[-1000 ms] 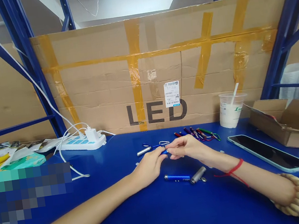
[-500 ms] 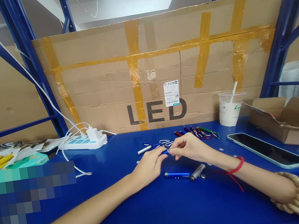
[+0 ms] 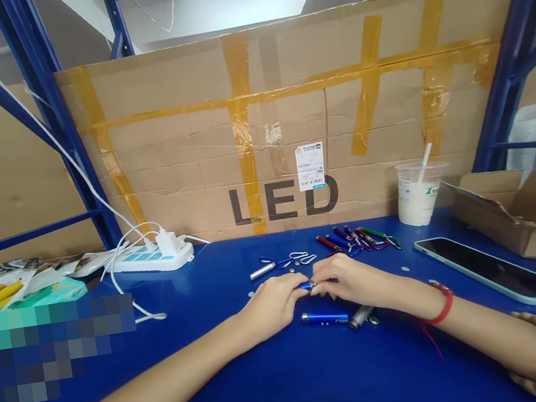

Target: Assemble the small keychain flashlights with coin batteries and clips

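A small blue metal tube [image 3: 304, 285], like the body of a mini flashlight, sits mostly hidden in my left hand [image 3: 273, 303], which is closed around it. My right hand [image 3: 346, 278] pinches the tube's silver right end with thumb and fingertips. Just below the hands lies another blue mini flashlight [image 3: 325, 317]. Its right end is close to a grey metal cylinder [image 3: 361, 317], and a small round metal piece [image 3: 374, 320] rests beside that. Beyond my fingers are a silver tube [image 3: 262, 271] and several carabiner clips [image 3: 300, 256].
Several coloured mini flashlights with clips [image 3: 353, 239] lie at the back. To the right are a phone [image 3: 494, 269], a drink cup [image 3: 419, 196] and an open cardboard box [image 3: 524, 218]. A white power strip [image 3: 151, 257] with cables stands at the left. Cardboard [image 3: 182, 160] walls the back.
Both hands have come slightly nearer and to the right, still together on the blue tube. My right hand is turned a little lower over it. The whole view has shifted slightly.
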Action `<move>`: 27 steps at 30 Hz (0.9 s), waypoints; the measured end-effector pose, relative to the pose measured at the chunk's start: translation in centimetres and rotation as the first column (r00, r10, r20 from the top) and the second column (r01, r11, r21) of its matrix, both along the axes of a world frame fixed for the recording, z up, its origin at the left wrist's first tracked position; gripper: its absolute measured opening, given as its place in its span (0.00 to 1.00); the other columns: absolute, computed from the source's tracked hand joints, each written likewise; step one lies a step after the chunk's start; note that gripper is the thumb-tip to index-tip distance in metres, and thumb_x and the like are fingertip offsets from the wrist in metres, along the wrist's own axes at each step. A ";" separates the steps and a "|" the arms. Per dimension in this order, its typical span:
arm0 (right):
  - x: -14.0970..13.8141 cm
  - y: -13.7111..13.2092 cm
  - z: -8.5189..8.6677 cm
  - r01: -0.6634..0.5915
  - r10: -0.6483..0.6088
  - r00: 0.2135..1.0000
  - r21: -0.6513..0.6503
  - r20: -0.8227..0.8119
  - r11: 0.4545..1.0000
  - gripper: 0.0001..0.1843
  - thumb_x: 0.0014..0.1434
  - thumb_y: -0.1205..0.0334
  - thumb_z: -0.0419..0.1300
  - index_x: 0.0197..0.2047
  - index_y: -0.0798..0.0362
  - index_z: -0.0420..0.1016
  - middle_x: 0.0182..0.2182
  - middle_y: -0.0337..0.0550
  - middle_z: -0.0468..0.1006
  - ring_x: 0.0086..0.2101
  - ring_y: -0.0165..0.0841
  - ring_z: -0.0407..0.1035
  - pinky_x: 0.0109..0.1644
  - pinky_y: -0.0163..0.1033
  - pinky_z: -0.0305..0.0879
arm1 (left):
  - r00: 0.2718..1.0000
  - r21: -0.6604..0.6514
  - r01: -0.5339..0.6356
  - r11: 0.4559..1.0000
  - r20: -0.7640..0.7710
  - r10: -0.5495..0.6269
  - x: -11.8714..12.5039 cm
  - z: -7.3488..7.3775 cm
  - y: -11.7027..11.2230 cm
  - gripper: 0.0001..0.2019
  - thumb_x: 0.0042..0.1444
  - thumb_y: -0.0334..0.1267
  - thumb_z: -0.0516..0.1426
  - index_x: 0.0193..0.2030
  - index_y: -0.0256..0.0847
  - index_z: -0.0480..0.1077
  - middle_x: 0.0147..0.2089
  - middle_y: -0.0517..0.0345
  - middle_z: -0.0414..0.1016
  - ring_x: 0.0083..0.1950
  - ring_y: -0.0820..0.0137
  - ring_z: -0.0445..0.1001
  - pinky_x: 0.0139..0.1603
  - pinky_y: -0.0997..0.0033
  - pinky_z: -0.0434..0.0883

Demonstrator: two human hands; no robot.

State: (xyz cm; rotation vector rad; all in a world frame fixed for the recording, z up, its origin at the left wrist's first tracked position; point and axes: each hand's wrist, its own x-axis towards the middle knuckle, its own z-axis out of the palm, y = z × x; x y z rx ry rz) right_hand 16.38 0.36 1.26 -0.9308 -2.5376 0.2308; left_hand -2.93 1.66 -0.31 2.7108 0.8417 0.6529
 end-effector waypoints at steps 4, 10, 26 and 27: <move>0.4 0.5 0.3 -0.015 0.015 1.000 -0.014 -0.020 1.000 0.16 0.61 0.59 0.51 0.28 0.56 0.74 0.25 0.41 0.71 0.26 0.28 0.66 0.32 0.32 0.62 | 0.997 -0.066 0.008 0.998 0.075 -0.003 0.1 0.3 0.0 0.12 0.62 0.34 0.44 0.39 0.41 0.68 0.39 0.56 0.73 0.40 0.68 0.72 0.42 0.72 0.66; 0.3 -0.2 1.0 0.020 -0.040 0.991 0.160 0.125 0.987 0.13 0.62 0.67 0.48 0.34 0.55 0.73 0.31 0.44 0.73 0.32 0.31 0.68 0.34 0.33 0.62 | 0.992 -0.098 -0.024 0.995 0.122 0.036 0.1 0.3 -0.1 0.12 0.62 0.35 0.45 0.43 0.43 0.68 0.43 0.58 0.74 0.42 0.68 0.72 0.42 0.72 0.67; -1.7 -1.6 0.5 0.157 -0.203 0.964 -0.250 -0.170 0.956 0.19 0.60 0.61 0.47 0.21 0.57 0.69 0.13 0.36 0.64 0.17 0.25 0.60 0.25 0.31 0.57 | 0.997 0.219 -0.073 0.973 0.020 0.070 -0.3 0.2 -1.0 0.11 0.60 0.31 0.45 0.37 0.39 0.69 0.37 0.55 0.75 0.39 0.66 0.73 0.38 0.71 0.68; -1.8 -1.7 0.6 0.153 -0.220 0.958 -0.323 -0.185 0.934 0.19 0.60 0.60 0.48 0.21 0.57 0.69 0.12 0.35 0.63 0.16 0.25 0.58 0.23 0.30 0.57 | 0.997 0.238 -0.073 0.969 0.013 0.072 -0.3 0.2 -1.0 0.11 0.60 0.31 0.45 0.38 0.39 0.69 0.36 0.55 0.75 0.38 0.66 0.73 0.37 0.71 0.68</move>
